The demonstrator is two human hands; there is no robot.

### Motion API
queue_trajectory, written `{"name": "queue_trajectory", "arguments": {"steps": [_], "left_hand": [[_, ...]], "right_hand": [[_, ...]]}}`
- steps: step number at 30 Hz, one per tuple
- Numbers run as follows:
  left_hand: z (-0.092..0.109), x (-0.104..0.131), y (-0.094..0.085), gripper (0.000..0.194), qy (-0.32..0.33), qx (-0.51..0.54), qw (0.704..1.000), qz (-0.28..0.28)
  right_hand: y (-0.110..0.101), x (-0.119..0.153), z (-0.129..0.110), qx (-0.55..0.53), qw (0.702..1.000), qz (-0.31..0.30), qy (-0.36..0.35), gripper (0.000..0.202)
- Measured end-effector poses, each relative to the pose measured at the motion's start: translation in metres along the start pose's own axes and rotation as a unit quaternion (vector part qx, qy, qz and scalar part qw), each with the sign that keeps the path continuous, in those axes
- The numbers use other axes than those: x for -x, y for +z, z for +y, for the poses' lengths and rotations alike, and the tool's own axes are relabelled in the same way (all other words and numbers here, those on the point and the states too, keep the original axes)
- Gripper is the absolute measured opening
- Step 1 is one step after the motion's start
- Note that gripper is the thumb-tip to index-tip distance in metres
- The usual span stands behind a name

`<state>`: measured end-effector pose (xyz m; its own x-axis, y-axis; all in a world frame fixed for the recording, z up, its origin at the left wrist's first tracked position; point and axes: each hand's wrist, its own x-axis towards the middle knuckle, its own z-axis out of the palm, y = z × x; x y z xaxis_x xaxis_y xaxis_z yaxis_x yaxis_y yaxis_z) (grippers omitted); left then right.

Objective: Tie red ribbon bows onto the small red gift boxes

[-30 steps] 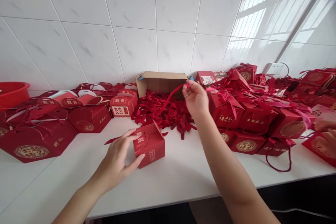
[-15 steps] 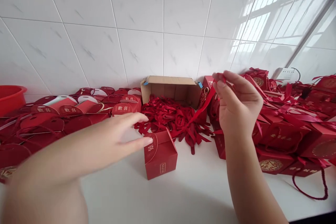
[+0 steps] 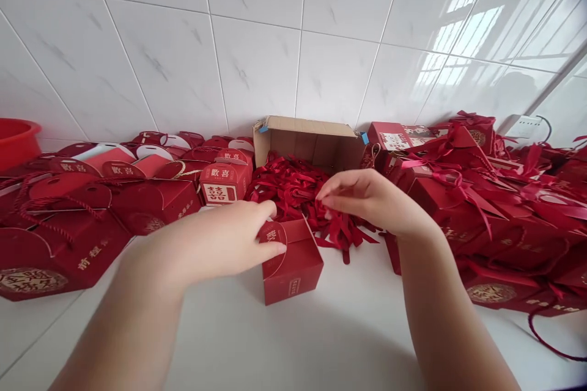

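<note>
Clearly, the red box (image 3: pixel 296 263) on the table (image 3: pixel 238 336) sits at seven o'clock from the right hand (image 3: pixel 364 198); the left hand (image 3: pixel 243 235), nearer, grasps its flap side. Whether the right grip pinches any ribbons (image 3: pixel 291 186), I cannot tell.

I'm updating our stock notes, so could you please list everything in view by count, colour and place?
Table: 1, white, foreground
Tiled wall: 1, white, background
Front box: 1, red, table centre
Ribbon pile: 1, red, behind front box
Carton: 1, brown, behind ribbon pile
Labelled box: 1, red and white, left of carton
Printed box: 1, red and white, right of carton
Handled boxes: several, red, left side
Ribboned boxes: many, red, right side
Basin: 1, red, far left edge
Power socket: 1, white, by wall, right
Left hand: 1, bare, on front box
Right hand: 1, bare, at ribbon pile
</note>
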<state>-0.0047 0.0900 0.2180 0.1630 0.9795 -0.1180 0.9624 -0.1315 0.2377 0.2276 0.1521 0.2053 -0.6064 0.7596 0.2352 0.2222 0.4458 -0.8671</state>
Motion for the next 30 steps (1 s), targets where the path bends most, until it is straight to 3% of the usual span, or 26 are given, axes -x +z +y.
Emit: {"name": "queue_trajectory", "arguments": {"steps": [3, 6, 12, 19, 24, 30], "left_hand": [[0.012, -0.007, 0.010, 0.050, 0.001, -0.017, 0.998, -0.062], [0.023, -0.011, 0.017, 0.045, 0.003, -0.059, 0.995, -0.082], [0.023, -0.024, 0.022, 0.051, 0.041, -0.080, 0.991, -0.095], [0.018, -0.032, 0.024, 0.039, 0.128, -0.072, 0.989, -0.025], [0.023, -0.036, 0.025, 0.024, 0.154, -0.051, 0.987, 0.014], [0.021, -0.041, 0.028, 0.021, 0.166, -0.050, 0.985, 0.026]], "right_hand": [[0.000, 0.000, 0.001, 0.115, 0.990, -0.062, 0.052, 0.015], [0.000, -0.001, 0.003, 0.191, 0.973, -0.086, 0.098, 0.019], [0.002, -0.002, 0.007, 0.225, 0.957, -0.126, 0.133, 0.018], [0.004, -0.006, 0.012, 0.172, 0.968, -0.137, 0.122, 0.011], [0.007, -0.008, 0.016, 0.179, 0.968, -0.124, 0.129, 0.015], [0.010, -0.010, 0.021, 0.160, 0.971, -0.108, 0.140, 0.016]]}}
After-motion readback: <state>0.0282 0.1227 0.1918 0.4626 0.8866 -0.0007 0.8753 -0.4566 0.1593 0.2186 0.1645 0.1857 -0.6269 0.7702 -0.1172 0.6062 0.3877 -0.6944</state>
